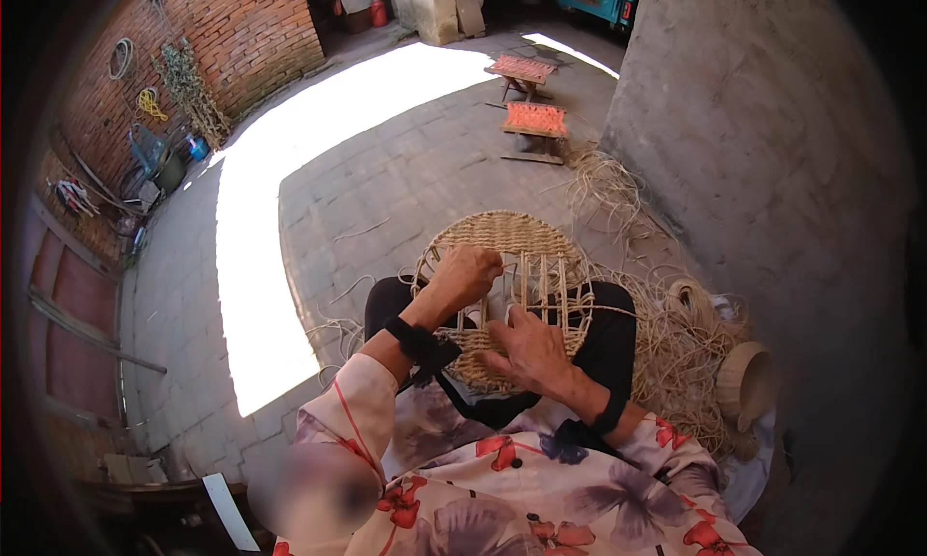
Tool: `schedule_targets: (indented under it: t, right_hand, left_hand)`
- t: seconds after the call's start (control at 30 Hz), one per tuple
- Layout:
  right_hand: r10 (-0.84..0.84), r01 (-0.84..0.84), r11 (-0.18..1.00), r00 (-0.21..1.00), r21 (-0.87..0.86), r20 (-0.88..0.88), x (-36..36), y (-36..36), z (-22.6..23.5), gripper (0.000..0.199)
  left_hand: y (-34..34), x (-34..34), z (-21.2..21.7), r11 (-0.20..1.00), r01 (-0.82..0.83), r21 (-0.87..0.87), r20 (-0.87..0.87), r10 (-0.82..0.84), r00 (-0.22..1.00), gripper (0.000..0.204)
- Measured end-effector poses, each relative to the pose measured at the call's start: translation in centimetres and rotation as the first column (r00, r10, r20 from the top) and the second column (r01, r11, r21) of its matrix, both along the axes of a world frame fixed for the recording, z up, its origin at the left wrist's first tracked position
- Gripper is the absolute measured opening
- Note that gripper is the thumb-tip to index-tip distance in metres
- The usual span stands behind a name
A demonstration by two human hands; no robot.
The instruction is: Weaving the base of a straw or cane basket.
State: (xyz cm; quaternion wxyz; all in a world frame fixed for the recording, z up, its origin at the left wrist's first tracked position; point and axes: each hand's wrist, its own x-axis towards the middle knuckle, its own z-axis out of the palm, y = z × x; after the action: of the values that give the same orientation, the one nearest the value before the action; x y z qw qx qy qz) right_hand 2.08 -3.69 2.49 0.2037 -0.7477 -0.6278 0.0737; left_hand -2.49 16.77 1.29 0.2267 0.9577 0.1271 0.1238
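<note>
On my lap lies a round woven straw-cord piece (504,230). Its far and near parts are densely woven, while bare cords and gaps show across the middle. Over its left middle, my left hand (465,274) is closed with bent fingers; the fingertips are hidden, and so is whatever they pinch. My right hand (536,353) rests lower on the piece, toward its near right part, fingers curled inward and thumb along the weave. What the right fingertips grip cannot be made out. A dark band circles each wrist.
Loose straw cord (666,363) lies heaped at my right, with a small woven basket (745,382) beside it. Two low stools with red woven seats, one nearer (534,120) and one farther (521,69), stand ahead. A grey wall (763,151) rises on the right.
</note>
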Motion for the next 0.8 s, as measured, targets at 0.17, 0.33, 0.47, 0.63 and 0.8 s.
schedule_targets:
  t: [0.17,0.33,0.47,0.63,0.8]
  right_hand:
    - [-0.007,0.008,1.000,0.998,0.024,-0.062,0.1,0.0,-0.2,0.038]
    - [-0.013,0.017,0.998,0.997,0.054,-0.073,-0.1,-0.2,-0.3,0.039]
    - [-0.022,0.024,0.999,0.994,0.024,-0.107,0.0,-0.4,-0.1,0.035]
    - [0.019,-0.001,0.967,0.998,0.255,-0.068,-0.5,0.7,-0.5,0.033]
    - [0.218,-0.200,0.933,0.976,0.300,-0.026,-2.1,2.8,-1.3,0.035]
  left_hand:
    - [0.9,-0.2,-2.5,0.988,0.127,0.087,-0.078,-0.120,0.990,0.019]
    - [-0.9,-2.6,-0.4,0.994,0.087,-0.070,-0.056,-0.091,0.994,0.030]
    - [-0.2,-7.5,3.3,0.635,-0.119,-0.763,-0.153,0.002,0.988,0.028]
    - [0.9,-14.5,4.0,0.276,-0.228,-0.934,-0.177,0.199,0.964,0.033]
    - [1.2,-14.8,4.0,0.568,-0.241,-0.787,-0.191,0.148,0.970,0.024]
